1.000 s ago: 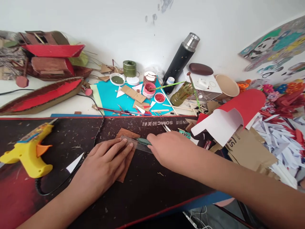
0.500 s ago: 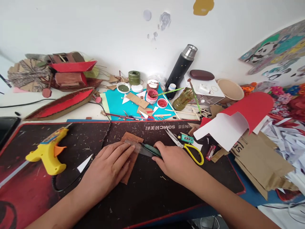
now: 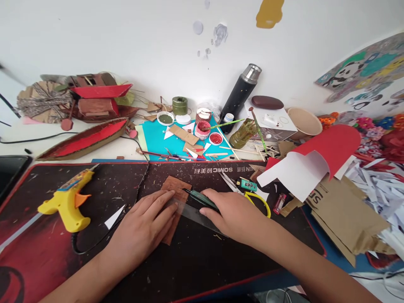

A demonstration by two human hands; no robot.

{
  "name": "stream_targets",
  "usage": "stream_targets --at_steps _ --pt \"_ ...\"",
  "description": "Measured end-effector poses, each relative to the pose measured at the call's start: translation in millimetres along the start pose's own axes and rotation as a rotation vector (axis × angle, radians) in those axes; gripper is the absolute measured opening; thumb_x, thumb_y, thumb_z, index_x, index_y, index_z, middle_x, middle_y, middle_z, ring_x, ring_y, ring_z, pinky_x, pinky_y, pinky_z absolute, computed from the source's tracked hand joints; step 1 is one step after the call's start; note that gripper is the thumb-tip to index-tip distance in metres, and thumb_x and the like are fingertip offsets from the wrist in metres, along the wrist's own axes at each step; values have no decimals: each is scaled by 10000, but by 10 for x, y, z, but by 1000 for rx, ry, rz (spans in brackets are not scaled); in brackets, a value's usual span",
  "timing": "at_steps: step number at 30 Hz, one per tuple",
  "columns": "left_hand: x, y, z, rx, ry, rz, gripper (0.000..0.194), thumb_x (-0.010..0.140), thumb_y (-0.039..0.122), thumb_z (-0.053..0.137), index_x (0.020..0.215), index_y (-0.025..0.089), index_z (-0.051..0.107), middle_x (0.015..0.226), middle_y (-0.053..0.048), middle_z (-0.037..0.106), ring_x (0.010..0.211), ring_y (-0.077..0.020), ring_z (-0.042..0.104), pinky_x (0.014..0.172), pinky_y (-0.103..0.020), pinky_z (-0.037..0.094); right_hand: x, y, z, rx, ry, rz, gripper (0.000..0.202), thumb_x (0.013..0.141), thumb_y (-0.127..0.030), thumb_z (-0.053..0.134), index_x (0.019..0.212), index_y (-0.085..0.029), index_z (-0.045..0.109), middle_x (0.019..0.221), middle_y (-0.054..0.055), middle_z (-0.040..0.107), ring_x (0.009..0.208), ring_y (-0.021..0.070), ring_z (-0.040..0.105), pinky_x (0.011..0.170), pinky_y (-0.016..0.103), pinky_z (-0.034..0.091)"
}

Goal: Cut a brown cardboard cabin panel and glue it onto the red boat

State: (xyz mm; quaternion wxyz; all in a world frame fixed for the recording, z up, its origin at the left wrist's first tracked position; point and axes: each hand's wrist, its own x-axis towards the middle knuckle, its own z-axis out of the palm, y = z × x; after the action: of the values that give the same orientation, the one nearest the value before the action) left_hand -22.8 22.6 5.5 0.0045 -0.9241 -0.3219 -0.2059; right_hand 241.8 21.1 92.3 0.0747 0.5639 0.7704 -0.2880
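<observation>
A strip of brown-painted cardboard (image 3: 176, 183) lies on the dark mat with a clear ruler (image 3: 197, 216) across it. My left hand (image 3: 143, 223) rests with stretched fingers on the ruler and the cardboard, pressing them flat; it hides part of both. In my right hand (image 3: 232, 212) is a green utility knife (image 3: 202, 198), its tip at the right edge of the cardboard, just above the ruler. Right behind that hand lie scissors (image 3: 257, 201) with yellow handles, partly covered, and a teal lighter (image 3: 246, 184).
A yellow glue gun (image 3: 67, 202) lies on the left of the mat (image 3: 176, 273). Model boats (image 3: 88, 139), paint pots (image 3: 202, 129) and a black thermos (image 3: 238, 94) stand at the back. Rolled red paper (image 3: 334, 147), cardboard (image 3: 344, 210) and paper scraps lie at the right.
The knife tip and my right hand are at nearly the same place. The ruler has shifted toward me on the cardboard, baring more of its far end. The view has tilted slightly.
</observation>
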Motion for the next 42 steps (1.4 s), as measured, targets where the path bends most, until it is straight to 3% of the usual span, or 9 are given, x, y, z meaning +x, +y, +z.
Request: stream_targets --at_steps 15,27,35,42 --pt "13 12 25 -32 -9 -22 280 1056 203 473 1203 163 709 1400 -155 686 1275 -321 615 1006 -463 515 274 -131 -109 -207 50 -77 172 1073 -319 482 1115 -219 616 895 52 779 778 264 739 585 331 274" --pt "18 7 13 -38 -12 -30 293 1045 193 460 1201 177 708 1401 -156 685 1280 -321 619 997 -460 509 346 -219 -189 -264 -32 -66 184 1072 -277 467 1133 -197 621 906 87 784 792 282 760 639 342 451" --pt "26 3 -1 -47 -35 -18 331 1027 168 440 1245 189 687 1363 -157 704 1284 -332 625 988 -477 511 419 -368 -243 -399 -62 -114 232 992 -111 467 1155 -147 628 835 129 769 818 277 780 656 329 523" --pt "15 -10 6 -42 -50 -2 333 1029 160 432 1242 178 687 1353 -153 709 1274 -343 626 985 -488 513 405 -376 -274 -474 -91 -118 207 943 -84 512 1108 -139 624 780 122 751 748 287 778 603 327 527"
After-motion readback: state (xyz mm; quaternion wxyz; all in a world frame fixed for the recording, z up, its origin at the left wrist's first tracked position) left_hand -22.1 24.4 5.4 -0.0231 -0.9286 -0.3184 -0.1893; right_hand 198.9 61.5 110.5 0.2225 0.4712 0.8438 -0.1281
